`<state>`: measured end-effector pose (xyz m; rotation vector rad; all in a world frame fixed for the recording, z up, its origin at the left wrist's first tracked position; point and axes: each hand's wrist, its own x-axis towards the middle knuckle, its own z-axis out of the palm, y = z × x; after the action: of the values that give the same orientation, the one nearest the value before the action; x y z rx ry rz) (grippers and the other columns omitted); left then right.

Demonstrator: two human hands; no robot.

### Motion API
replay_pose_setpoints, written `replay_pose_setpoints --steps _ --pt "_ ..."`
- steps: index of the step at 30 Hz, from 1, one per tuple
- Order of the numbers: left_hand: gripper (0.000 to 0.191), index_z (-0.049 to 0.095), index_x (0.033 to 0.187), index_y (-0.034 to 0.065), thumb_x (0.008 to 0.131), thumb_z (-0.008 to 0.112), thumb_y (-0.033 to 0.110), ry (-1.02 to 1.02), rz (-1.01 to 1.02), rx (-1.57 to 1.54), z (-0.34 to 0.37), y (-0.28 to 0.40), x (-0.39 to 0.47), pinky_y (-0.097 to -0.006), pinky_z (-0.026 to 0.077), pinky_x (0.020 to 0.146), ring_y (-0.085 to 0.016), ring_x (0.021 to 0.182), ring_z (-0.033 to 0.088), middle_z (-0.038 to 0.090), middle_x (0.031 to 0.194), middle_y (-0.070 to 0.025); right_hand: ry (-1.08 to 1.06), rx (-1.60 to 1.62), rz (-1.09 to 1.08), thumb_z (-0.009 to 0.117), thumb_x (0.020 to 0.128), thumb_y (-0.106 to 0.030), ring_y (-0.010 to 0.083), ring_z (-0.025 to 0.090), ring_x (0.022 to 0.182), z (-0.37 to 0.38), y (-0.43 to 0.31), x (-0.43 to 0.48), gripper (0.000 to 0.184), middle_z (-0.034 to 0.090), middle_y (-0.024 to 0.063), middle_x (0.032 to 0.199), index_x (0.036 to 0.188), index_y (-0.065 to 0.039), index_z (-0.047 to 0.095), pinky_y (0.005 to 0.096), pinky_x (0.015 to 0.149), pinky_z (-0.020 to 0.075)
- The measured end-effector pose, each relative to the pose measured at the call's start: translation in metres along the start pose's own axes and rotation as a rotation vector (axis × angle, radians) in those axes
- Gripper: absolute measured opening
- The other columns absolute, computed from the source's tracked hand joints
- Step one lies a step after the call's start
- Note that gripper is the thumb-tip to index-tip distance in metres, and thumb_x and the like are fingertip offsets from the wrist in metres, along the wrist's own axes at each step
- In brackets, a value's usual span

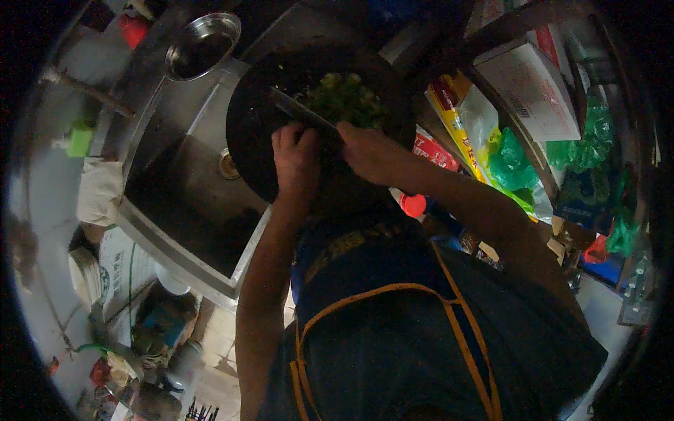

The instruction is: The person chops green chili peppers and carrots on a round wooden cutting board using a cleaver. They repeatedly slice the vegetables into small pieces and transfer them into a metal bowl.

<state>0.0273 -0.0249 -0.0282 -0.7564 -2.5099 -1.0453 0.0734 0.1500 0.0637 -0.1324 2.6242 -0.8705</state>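
Observation:
My right hand (371, 152) grips the handle of a knife with a broad metal blade (303, 108), probably a kitchen cleaver. Its blade slants to the upper left, low over a dark round chopping board (250, 131). Just below the blade, my left hand (297, 155) rests on the board with its fingers curled. Shadow hides whether anything lies under those fingers. Beyond the knife, a heap of chopped green vegetables (345, 100) covers part of the board, and small bits are scattered to its left.
Left of the board is a stainless steel sink (176, 246), its drain (228, 164) partly covered by the board. A metal basin (231, 34) stands at its far corner. To the right are a white carton (529, 89), green plastic bags (511, 160) and a red-capped container (412, 205).

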Motion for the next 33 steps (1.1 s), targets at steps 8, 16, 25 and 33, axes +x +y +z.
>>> replay_pose_setpoints --steps 8,16,25,33 --pt "0.024 0.069 0.101 0.0092 0.077 0.073 0.007 -0.042 -0.042 -0.055 -0.018 -0.004 -0.010 -0.0418 0.053 0.083 -0.035 0.100 0.060 0.061 0.110 -0.0135 -0.005 0.074 0.151 0.052 0.090 -0.010 0.0495 0.065 0.083 -0.006 0.033 0.010 0.032 0.066 0.0304 0.090 0.118 0.002 0.045 0.0580 0.067 0.0527" --pt "0.025 0.066 0.102 0.0080 0.078 0.073 0.005 -0.313 0.255 -0.212 -0.014 -0.039 0.019 -0.0431 0.055 0.082 -0.037 0.102 0.062 0.061 0.113 -0.0161 -0.047 -0.061 0.083 0.051 0.090 -0.009 0.0479 0.065 0.086 -0.045 0.002 -0.009 0.035 0.066 0.0295 0.094 0.123 0.001 0.045 0.0571 0.075 0.0517" --pt "0.025 0.064 0.100 0.0072 0.077 0.071 0.002 -0.428 0.144 -0.278 -0.027 -0.020 0.033 -0.0442 0.053 0.083 -0.039 0.101 0.061 0.060 0.110 -0.0163 -0.064 -0.163 0.035 0.051 0.090 -0.007 0.0466 0.065 0.086 -0.029 0.000 0.009 0.026 0.066 0.0278 0.089 0.114 0.001 0.047 0.0551 0.074 0.0509" --pt "0.026 0.065 0.099 0.0072 0.075 0.070 0.000 -0.285 0.122 -0.277 -0.022 -0.028 0.016 -0.0424 0.052 0.086 -0.036 0.103 0.059 0.060 0.108 -0.0132 -0.079 -0.200 -0.029 0.051 0.090 -0.008 0.0469 0.065 0.085 -0.056 -0.026 -0.021 0.024 0.065 0.0288 0.090 0.112 0.000 0.048 0.0542 0.073 0.0519"
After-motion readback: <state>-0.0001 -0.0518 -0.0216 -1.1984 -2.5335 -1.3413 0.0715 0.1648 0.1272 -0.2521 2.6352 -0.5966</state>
